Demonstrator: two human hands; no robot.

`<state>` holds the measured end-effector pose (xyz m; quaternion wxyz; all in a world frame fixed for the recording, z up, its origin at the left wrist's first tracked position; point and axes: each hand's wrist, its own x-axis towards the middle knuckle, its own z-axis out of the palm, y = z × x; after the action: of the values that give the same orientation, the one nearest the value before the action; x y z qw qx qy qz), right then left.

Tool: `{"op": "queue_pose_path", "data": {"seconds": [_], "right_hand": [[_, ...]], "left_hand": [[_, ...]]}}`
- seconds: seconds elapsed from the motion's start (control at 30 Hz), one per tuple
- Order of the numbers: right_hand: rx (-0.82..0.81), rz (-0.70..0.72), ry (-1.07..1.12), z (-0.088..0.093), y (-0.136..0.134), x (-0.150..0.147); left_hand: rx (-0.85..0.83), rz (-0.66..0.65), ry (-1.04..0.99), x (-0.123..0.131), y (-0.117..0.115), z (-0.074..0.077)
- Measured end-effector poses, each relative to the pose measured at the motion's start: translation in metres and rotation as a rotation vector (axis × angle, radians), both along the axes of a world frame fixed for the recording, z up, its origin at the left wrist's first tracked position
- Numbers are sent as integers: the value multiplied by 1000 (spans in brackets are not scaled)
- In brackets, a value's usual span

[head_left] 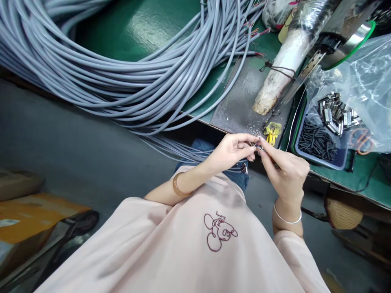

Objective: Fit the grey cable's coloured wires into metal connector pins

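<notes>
My left hand [233,151] and my right hand [282,167] meet at the edge of the green workbench [137,28]. Both pinch a small metal connector [259,145] at the end of a grey cable [189,154]. The fingers of each hand are pressed together around it, and most of the connector is hidden by them. The cable runs from my left hand back across my lap to a large bundle of grey cables [122,77] lying over the bench.
A yellow clamp [272,132] sits on a grey metal plate [241,101]. A blue tray [320,142] of small black parts stands to the right, beside a clear bag of connectors [336,112]. A wrapped machine part [284,69] hangs above. Cardboard boxes [33,219] lie on the floor.
</notes>
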<state>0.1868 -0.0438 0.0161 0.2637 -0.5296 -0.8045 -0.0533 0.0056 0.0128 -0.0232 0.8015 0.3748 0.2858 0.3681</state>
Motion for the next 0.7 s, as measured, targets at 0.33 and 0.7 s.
{"op": "queue_pose_path", "data": {"seconds": [0.33, 0.7], "right_hand": [[55, -43, 39, -8, 1, 3], [133, -262, 589, -3, 0, 2]], "left_hand": [[56, 19, -67, 1, 1, -2], [366, 268, 255, 7, -12, 10]]}}
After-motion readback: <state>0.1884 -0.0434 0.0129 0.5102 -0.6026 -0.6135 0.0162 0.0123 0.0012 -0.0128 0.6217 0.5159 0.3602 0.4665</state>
